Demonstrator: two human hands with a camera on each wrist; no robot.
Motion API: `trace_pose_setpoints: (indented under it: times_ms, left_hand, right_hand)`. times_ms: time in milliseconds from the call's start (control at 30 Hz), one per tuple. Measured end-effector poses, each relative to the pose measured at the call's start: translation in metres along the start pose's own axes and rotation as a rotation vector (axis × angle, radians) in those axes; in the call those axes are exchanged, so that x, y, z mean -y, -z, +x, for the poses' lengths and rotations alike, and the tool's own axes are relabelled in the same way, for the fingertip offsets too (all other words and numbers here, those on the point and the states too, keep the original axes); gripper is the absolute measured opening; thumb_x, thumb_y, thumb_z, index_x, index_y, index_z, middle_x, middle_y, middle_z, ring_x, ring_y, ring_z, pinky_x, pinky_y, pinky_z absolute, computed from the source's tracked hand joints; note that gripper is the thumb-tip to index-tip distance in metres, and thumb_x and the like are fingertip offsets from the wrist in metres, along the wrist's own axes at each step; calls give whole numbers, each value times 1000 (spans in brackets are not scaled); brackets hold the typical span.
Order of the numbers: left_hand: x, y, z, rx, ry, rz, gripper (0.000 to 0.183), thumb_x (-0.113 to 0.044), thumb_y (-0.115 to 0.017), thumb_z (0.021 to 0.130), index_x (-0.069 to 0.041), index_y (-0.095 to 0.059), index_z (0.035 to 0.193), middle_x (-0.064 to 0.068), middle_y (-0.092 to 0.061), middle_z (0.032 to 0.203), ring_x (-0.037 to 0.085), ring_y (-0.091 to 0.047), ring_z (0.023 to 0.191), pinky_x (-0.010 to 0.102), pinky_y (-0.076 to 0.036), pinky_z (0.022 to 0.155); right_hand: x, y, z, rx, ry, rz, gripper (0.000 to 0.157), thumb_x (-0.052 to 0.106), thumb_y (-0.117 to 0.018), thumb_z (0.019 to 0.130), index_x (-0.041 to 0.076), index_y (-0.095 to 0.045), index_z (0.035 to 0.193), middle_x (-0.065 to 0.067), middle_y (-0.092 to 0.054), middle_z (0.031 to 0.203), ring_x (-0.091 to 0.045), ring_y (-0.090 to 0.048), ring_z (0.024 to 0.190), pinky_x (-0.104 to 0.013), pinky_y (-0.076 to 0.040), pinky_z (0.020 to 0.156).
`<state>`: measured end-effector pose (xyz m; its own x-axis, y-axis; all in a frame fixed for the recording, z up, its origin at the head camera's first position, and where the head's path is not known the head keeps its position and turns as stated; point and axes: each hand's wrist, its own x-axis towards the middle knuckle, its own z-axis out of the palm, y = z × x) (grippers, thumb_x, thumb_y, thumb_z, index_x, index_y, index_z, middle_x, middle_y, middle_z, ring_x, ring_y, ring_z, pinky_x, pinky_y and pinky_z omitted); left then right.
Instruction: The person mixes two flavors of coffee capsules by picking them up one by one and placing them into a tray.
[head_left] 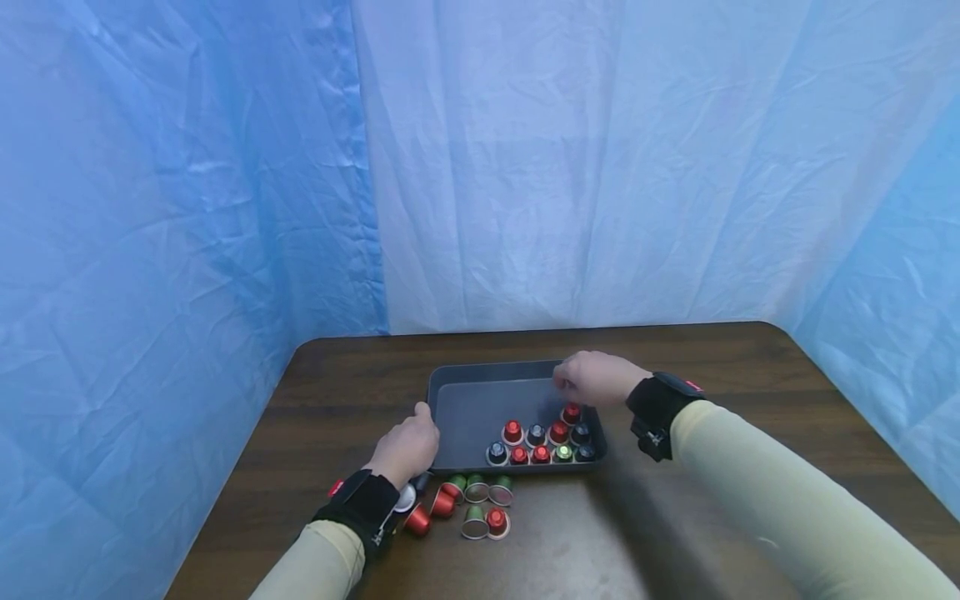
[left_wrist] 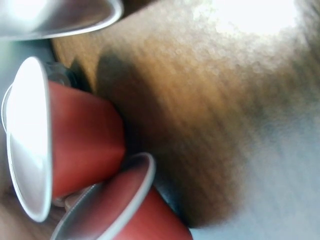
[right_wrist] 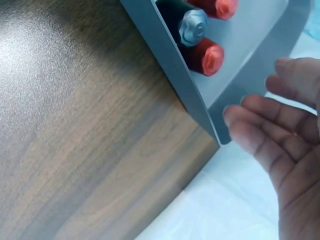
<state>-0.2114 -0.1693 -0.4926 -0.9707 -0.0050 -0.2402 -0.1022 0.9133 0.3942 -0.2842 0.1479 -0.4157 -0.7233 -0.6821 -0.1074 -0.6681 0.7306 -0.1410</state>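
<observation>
A dark grey tray [head_left: 468, 400] lies on the table with several coffee capsules standing in rows at its near right part. At the tray's left edge is my left hand [head_left: 408, 446], gripping the rim; its fingertips are mostly hidden. My right hand [head_left: 600, 377] hovers by the far right corner of the tray, just beyond a red capsule [head_left: 571, 413]. Its fingers [right_wrist: 260, 140] are loosely bent and hold nothing in the right wrist view. Close to the left wrist camera lie a red capsule [left_wrist: 85, 140] and a second red capsule [left_wrist: 155, 217].
In front of the tray, loose capsules lie on the brown wooden table [head_left: 352, 383]: green capsules [head_left: 474, 522], red capsules [head_left: 417, 522] and others partly behind the left wrist. Blue-white sheeting [head_left: 570, 167] hangs behind the table and along both sides.
</observation>
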Motion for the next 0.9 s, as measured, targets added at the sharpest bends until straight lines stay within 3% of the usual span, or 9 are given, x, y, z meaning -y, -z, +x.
trace_pose_setpoints:
  times_ms: [333, 533, 900]
  left_hand:
    - [0, -1, 0, -2, 6, -3, 39, -26, -53, 106, 0, -39, 133, 9, -58, 76, 23, -60, 66, 36, -50, 61]
    - [1, -1, 1, -6, 7, 0, 39, -26, -53, 107, 0, -39, 133, 9, -59, 77, 24, -61, 68, 39, -51, 64]
    - [2, -3, 4, -5, 4, 3, 41, -26, -55, 106, 0, -39, 134, 8, -59, 78, 23, -61, 68, 38, -52, 63]
  right_hand:
    - [-15, -5, -21, -95, -176, 27, 17, 29, -67, 100, 16, -69, 89, 7, -57, 66, -10, -53, 57, -30, -42, 55]
    - [-20, -22, -34, -76, -308, 103, 26, 35, -65, 100, 12, -68, 87, 2, -57, 65, -14, -54, 58, -31, -43, 56]
    - [-16, -55, -40, -52, -438, 205, 31, 36, -63, 100, 10, -71, 86, -2, -56, 64, -18, -55, 59, -32, -43, 57]
